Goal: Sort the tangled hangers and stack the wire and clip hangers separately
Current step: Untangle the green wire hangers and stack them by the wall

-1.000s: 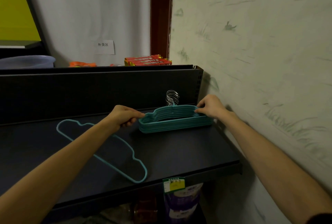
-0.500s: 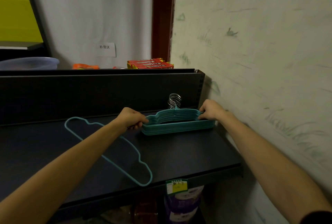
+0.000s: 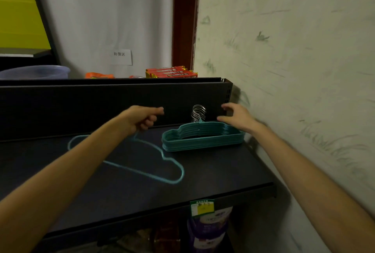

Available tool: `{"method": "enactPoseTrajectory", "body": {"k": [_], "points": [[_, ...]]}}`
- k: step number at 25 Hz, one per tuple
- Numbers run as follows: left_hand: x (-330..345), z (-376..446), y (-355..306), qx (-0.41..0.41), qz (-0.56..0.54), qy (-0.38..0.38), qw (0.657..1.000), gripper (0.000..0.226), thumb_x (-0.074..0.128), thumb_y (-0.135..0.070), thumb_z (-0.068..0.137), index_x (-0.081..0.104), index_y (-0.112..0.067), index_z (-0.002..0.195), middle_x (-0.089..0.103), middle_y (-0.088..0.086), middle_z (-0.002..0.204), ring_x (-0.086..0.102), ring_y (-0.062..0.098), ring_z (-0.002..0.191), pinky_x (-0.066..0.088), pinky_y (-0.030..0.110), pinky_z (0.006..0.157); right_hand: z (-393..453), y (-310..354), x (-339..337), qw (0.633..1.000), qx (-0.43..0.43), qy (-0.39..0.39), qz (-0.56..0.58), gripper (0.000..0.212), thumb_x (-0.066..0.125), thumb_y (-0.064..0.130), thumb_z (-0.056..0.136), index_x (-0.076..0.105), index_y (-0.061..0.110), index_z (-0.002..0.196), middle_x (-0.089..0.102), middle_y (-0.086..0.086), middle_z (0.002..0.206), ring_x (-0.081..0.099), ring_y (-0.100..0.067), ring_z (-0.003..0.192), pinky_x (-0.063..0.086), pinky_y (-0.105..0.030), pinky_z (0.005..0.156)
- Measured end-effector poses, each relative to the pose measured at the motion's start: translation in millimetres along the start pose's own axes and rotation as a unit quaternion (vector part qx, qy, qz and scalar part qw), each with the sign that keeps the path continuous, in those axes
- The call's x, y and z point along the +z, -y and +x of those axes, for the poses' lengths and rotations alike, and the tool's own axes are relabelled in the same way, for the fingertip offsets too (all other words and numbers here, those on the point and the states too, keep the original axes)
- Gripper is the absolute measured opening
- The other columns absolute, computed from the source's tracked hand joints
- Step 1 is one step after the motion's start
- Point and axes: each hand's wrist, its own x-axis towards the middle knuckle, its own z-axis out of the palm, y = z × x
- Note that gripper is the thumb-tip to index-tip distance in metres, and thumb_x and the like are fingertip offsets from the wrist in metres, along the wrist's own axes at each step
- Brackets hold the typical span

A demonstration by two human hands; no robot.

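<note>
Before you runs a long dark metal shelf (image 3: pixel 203 173) against a pale, green-streaked wall (image 3: pixel 294 49). On its right end sits a neat stack of teal wire hangers (image 3: pixel 203 141), their silver hooks (image 3: pixel 198 113) bunched upright at the back. A single light-teal wire hanger (image 3: pixel 162 157) lies flat on the shelf to the stack's left, partly hidden under your left forearm. Your right hand (image 3: pixel 236 117) hovers just above the stack's right end, fingers spread and relaxed, gripping nothing. Your left hand (image 3: pixel 142 117) hangs above the shelf left of the stack, fingers curled in, thumb forward, empty.
</note>
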Motion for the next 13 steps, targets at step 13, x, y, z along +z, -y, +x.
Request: {"method": "enactPoseTrajectory", "body": {"k": [13], "points": [[46.1, -19.7, -35.5, 0.112, -0.143, 0.022, 0.983, 0.059, 0.048, -0.064, 0.095, 0.062, -0.011, 0.117, 0.076, 0.005, 0.097, 0.075, 0.018, 0.083, 0.058, 0.029, 0.07, -110.1, 60.1, -4.6, 0.913, -0.055, 0.032, 0.402, 0.024, 0.049, 0.025, 0.105, 0.065, 0.007, 0.109, 0.074, -0.018, 0.083, 0.066, -0.027, 0.051, 0.052, -0.028, 0.044]]}}
